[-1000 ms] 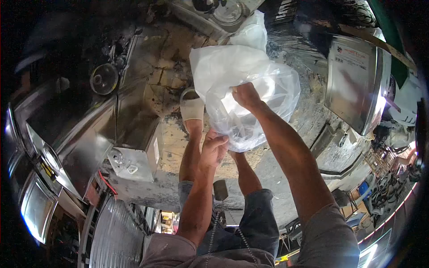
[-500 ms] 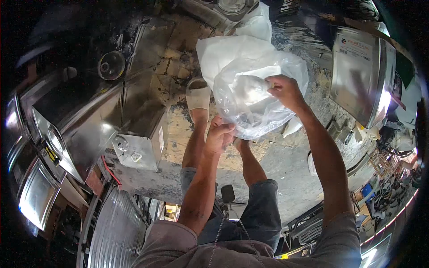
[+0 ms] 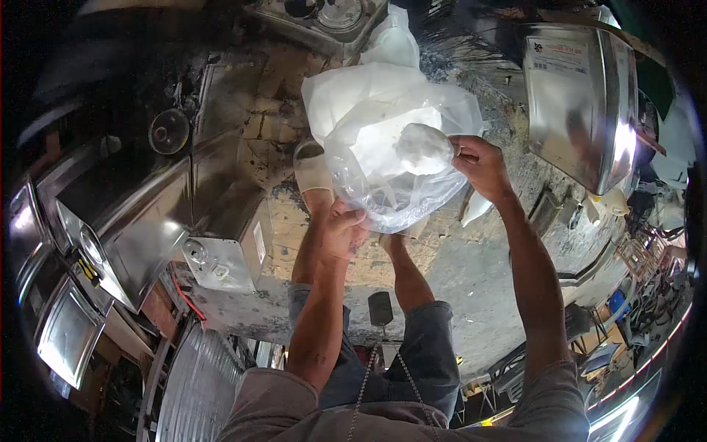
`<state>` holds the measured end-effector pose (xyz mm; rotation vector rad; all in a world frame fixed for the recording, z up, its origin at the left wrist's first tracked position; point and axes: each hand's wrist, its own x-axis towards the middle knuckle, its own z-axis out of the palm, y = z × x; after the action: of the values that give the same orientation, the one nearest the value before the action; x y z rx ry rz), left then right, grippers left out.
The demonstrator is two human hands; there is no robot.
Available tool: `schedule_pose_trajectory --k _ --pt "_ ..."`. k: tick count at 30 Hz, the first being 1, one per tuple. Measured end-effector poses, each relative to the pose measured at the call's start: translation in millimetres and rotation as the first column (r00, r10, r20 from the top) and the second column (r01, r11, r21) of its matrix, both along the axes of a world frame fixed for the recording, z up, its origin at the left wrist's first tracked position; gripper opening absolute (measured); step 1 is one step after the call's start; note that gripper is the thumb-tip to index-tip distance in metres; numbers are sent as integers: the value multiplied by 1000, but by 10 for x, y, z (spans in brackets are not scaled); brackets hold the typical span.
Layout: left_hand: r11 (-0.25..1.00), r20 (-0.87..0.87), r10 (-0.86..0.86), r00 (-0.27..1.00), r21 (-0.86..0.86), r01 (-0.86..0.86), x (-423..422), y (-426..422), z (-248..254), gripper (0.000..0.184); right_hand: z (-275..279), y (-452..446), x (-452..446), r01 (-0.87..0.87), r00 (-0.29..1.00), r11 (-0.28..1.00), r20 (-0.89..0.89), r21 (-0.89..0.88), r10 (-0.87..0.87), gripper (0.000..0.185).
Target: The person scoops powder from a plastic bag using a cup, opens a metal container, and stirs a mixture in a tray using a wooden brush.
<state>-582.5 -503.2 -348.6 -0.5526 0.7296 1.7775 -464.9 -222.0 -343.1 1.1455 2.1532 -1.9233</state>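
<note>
My left hand grips the near left edge of a clear plastic bag, its fingers closed on the film. The bag's mouth gapes upward, and white powder shows inside it. Over the opening, my right hand pinches the end of a scoop heaped with white powder. The load covers most of the scoop, so its shape is hard to make out. Behind the clear bag lies a white sack.
Shiny metal tins stand around me: one tin at the right, a smaller tin and a large tin at the left. A stove-like metal unit is at the far side. My sandalled foot is beside the bag.
My right hand has lifted the scoop out of the bag's white contents and shifted it slightly right. My left hand keeps its hold on the bag. The view has moved a little.
</note>
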Motion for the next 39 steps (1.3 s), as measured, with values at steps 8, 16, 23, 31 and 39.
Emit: schedule_pose_trajectory --k 8,16,23,31,39 --pt "996 32 12 999 89 -15 -34 30 56 45 31 48 128 49 998 998 42 31 -50 35" --pt "996 -4 81 997 32 -81 -43 130 121 41 22 5 129 51 999 998 6 47 -51 37" --pt "994 29 105 994 34 -106 -37 160 133 34 138 102 186 79 995 995 48 52 -82 35" --pt "999 15 33 999 -5 -33 -64 134 115 37 312 394 129 157 982 984 87 90 -164 35" --pt "999 -67 -50 996 -23 49 -10 34 -55 37 319 982 -147 211 968 927 63 311 -242 24"
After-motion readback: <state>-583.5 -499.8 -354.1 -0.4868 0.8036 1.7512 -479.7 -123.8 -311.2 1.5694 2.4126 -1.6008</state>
